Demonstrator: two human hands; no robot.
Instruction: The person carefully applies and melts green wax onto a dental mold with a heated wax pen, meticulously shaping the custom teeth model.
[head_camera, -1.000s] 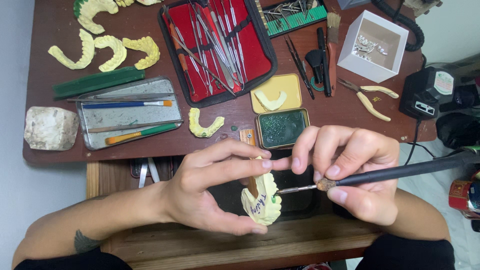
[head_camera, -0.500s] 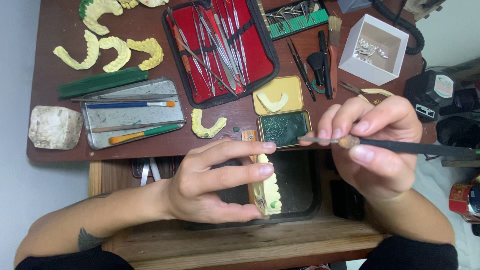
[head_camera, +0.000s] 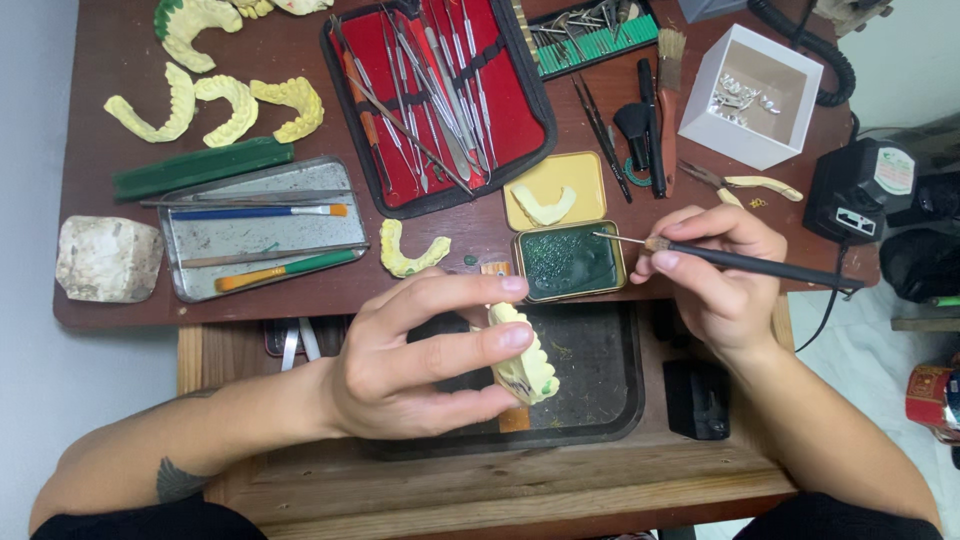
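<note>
The left hand (head_camera: 400, 360) holds 1 pale yellow dental cast (head_camera: 523, 362) above the dark tray (head_camera: 600, 400) in the open drawer at the near edge of the worktop (head_camera: 110, 60); thumb below and 3 fingers above close snugly on it. The cast stands on edge, its long axis running roughly from the far side to the near side, its toothed face turned toward the right.

The right hand (head_camera: 715, 275) pinches 1 thin black-handled wax tool (head_camera: 740, 262) between thumb and fingers. The tool lies almost level, its long axis left to right, its fine metal tip pointing left over the green wax tin (head_camera: 570, 262), which sits open near the near edge, with its yellow lid (head_camera: 555, 190) just behind it holding 1 small arch.

On the worktop lie 3 yellow arch casts (head_camera: 225, 105) side by side toward the far left corner, 1 more with a green band at the far edge, and 1 arch (head_camera: 410, 252) just left of the tin. 1 red-lined instrument case (head_camera: 440, 95) lies open at the far middle. 1 metal tray (head_camera: 265, 235) on the left holds 2 brushes, 1 blue-handled and 1 green-and-orange. 1 white plaster block (head_camera: 105, 258) sits at the left near corner. 1 white square box (head_camera: 755, 95) stands at the far right, and 1 black unit with a round label (head_camera: 860, 190) sits by the right edge.
</note>
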